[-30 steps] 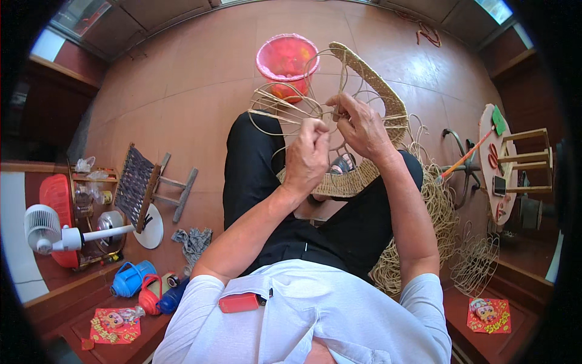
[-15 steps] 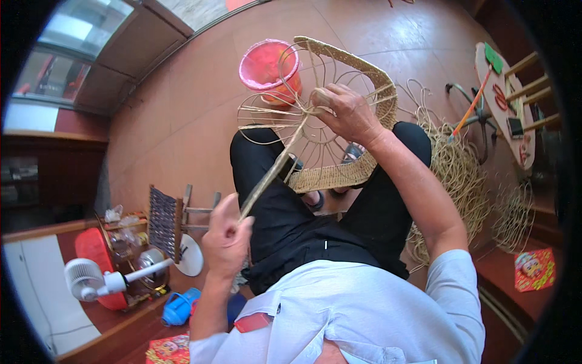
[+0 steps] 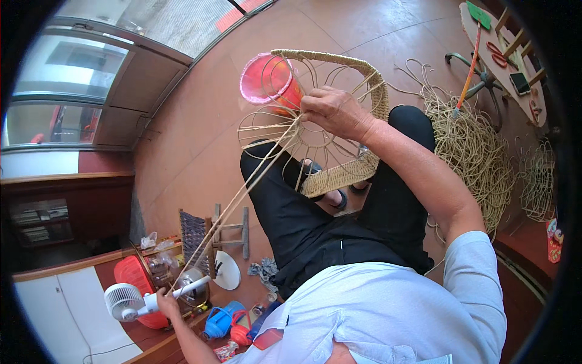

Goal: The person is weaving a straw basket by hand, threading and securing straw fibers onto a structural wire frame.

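Note:
A woven straw basket piece with curved wire ribs (image 3: pixel 342 175) rests over my knees, partly woven along its band. My right hand (image 3: pixel 334 111) is closed at its hub, pinching the straw cord where it meets the ribs; the fingertips are partly hidden. From there two strands of straw cord (image 3: pixel 235 201) run taut down to the left. Far out at lower left, my left hand (image 3: pixel 168 301) is closed on the strands' other end, in front of the white fan's stem.
A pink-red bucket (image 3: pixel 264 79) stands just beyond the basket. Loose cord (image 3: pixel 470 158) lies heaped right of my knee, with a green-headed, orange-handled tool (image 3: pixel 474 57) leaning over it. At left are a white fan (image 3: pixel 124 301), a small woven stool (image 3: pixel 197 239) and a blue jug (image 3: pixel 221 320).
My left hand has swung outward to the lower left, and the cord now stretches much longer as two separate strands. My right hand stays at the basket's hub. The whole view has shifted.

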Demonstrator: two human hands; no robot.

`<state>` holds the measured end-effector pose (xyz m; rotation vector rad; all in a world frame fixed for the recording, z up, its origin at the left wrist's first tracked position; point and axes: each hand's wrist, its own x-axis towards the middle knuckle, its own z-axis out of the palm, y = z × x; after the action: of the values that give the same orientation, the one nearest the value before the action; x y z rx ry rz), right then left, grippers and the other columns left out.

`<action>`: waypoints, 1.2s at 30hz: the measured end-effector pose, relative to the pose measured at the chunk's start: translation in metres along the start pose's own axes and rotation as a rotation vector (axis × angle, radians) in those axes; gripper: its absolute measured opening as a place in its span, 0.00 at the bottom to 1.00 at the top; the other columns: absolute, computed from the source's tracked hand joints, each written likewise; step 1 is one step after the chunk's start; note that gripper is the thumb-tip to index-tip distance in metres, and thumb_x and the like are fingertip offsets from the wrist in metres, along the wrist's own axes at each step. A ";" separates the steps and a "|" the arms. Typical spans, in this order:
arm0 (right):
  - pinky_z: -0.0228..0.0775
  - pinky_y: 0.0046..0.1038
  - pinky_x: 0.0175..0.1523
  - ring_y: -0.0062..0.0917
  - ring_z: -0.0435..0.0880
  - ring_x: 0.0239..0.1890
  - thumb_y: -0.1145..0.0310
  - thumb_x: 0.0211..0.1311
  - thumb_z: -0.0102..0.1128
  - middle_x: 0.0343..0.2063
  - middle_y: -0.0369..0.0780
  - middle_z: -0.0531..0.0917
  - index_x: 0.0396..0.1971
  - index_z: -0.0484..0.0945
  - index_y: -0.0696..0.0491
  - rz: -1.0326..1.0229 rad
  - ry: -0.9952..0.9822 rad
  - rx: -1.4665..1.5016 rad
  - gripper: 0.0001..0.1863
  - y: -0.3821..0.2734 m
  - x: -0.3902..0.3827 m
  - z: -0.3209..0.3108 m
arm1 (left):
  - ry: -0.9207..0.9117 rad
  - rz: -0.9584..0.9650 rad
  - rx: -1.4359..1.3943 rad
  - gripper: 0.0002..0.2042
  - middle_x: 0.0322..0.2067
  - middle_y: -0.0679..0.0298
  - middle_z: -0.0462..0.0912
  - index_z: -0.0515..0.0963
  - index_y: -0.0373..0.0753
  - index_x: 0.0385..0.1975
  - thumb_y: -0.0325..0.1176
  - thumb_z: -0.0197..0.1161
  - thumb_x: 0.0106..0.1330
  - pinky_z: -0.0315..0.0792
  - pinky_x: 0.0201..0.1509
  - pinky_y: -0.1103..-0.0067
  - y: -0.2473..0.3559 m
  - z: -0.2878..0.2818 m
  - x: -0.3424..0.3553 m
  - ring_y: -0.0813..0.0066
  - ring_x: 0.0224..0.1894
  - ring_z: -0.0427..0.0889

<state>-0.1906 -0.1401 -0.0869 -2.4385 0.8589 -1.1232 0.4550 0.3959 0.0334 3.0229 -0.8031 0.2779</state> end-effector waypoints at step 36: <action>0.81 0.42 0.53 0.41 0.88 0.49 0.68 0.70 0.72 0.42 0.40 0.88 0.46 0.89 0.48 0.067 0.039 -0.115 0.07 -0.019 0.002 -0.003 | 0.252 1.252 -0.762 0.21 0.58 0.51 0.87 0.84 0.39 0.61 0.20 0.66 0.67 0.77 0.67 0.61 0.512 -0.100 -0.140 0.47 0.63 0.85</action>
<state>-0.1846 -0.1266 -0.0738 -2.4657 1.0362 -1.1298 0.0666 0.0249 0.0856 1.4568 -2.0233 0.2296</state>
